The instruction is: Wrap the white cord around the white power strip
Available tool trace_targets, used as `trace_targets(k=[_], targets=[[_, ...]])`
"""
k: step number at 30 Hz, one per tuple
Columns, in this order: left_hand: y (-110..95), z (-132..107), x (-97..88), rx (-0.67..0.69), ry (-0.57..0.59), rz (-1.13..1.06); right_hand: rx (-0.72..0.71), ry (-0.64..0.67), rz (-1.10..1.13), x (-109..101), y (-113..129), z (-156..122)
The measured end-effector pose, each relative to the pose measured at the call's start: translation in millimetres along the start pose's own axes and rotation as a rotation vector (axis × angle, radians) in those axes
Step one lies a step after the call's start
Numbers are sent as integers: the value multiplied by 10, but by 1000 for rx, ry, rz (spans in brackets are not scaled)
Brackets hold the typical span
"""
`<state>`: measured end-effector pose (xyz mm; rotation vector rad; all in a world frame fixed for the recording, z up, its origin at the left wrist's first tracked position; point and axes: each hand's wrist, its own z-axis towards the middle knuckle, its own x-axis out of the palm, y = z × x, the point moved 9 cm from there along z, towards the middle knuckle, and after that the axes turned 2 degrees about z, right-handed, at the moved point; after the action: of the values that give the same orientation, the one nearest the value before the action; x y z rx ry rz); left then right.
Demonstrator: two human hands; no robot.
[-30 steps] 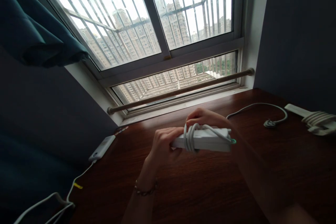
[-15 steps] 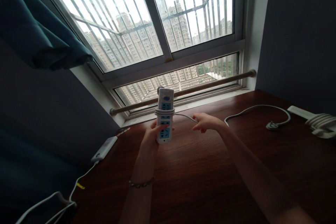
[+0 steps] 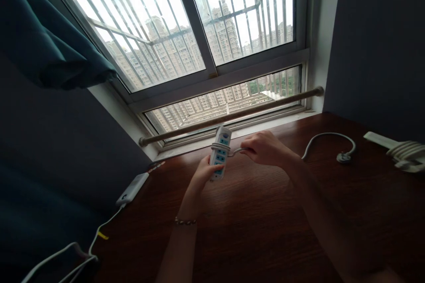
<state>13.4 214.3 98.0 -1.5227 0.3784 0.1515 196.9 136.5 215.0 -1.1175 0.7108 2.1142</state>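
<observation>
A person's left hand (image 3: 203, 173) grips the lower end of a white power strip (image 3: 219, 152), held upright above a dark wooden table (image 3: 252, 230). The right hand (image 3: 264, 148) pinches its white cord (image 3: 328, 141), seemingly wound around the strip; the plug (image 3: 341, 157) lies on the table.

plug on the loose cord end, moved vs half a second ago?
Yes, slightly. The plug slid left on the table, away from the second power strip; its cord arc is tighter.
</observation>
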Motion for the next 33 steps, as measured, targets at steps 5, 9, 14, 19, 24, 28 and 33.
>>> trace_targets(k=[5, 9, 14, 19, 24, 28, 33], targets=[[-98, -135, 319, 149, 170, 362, -78, 7, -32, 93, 78, 42], [-322, -406, 520, 292, 310, 573, -94, 41, 34, 244, 36, 86], [-598, -628, 578, 438, 350, 743, -104, 88, 208, 384, -43, 109], [-828, -785, 577, 554, 359, 799, -125, 145, 476, 472, -128, 108], [-1022, -930, 551, 615, 373, 652, -114, 215, 760, 585, -177, 103], [-1023, -886, 440, 549, 318, 439, -62, 232, 911, 644, -183, 124], [-815, -661, 308, 332, 261, -64, 115, 215, 973, 819, -332, 205]])
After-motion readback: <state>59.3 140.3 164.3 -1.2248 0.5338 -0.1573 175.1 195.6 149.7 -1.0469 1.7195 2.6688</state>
